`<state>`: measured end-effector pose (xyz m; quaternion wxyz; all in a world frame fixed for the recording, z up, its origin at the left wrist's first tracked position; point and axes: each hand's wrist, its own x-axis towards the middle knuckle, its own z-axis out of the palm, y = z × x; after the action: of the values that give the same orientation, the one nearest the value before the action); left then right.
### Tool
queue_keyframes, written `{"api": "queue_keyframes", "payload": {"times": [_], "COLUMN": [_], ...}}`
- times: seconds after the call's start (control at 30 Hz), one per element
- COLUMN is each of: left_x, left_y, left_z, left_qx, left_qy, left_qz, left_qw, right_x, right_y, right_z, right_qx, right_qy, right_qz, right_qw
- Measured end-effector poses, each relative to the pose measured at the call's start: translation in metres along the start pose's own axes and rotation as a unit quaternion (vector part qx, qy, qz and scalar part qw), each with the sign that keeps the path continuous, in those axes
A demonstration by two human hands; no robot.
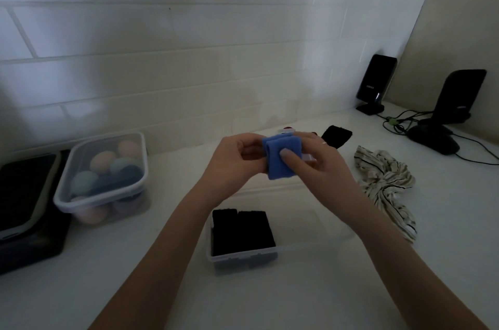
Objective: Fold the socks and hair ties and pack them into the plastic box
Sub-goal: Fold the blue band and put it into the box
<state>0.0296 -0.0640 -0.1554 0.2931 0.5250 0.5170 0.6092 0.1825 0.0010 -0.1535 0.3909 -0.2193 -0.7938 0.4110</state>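
A folded blue sock (282, 158) is held above the white counter between both hands. My left hand (232, 159) grips its left side, and my right hand (321, 165) pinches its right side with the thumb on the front. Below the hands stands a clear plastic box (297, 247) with two folded black socks (241, 231) in its left part. Another folded black item (337, 136) lies on the counter behind my right hand. A striped white and black hair tie (386, 184) lies crumpled to the right.
A lidded clear box (104, 178) of pastel balls stands at the left, beside a dark tray stack (27, 202). Two black speakers (375, 84) (456, 103) with cables stand at the back right against the wall. A small red and white object (287, 129) lies behind the hands.
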Motion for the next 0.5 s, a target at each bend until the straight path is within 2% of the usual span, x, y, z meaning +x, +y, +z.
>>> {"api": "queue_keyframes", "payload": {"times": [0.1, 0.3, 0.4, 0.5], "left_x": [-0.001, -0.004, -0.005, -0.007], "left_y": [-0.001, 0.003, 0.006, 0.008], "left_z": [-0.001, 0.002, 0.004, 0.004], "left_qx": [0.011, 0.044, -0.037, -0.09], "left_qy": [-0.016, -0.032, -0.078, -0.15], "left_qz": [0.01, -0.002, -0.071, -0.146], "left_qw": [1.0, 0.999, 0.994, 0.974], "right_x": [-0.001, -0.002, -0.003, -0.003], "right_y": [-0.002, -0.008, -0.011, -0.015], "right_z": [0.003, 0.002, -0.002, -0.005], "right_qx": [0.038, 0.076, 0.135, 0.135], "right_qy": [0.022, 0.066, 0.066, 0.043], "right_qz": [0.019, -0.011, -0.012, -0.03], "right_qw": [0.999, 0.995, 0.989, 0.989]}}
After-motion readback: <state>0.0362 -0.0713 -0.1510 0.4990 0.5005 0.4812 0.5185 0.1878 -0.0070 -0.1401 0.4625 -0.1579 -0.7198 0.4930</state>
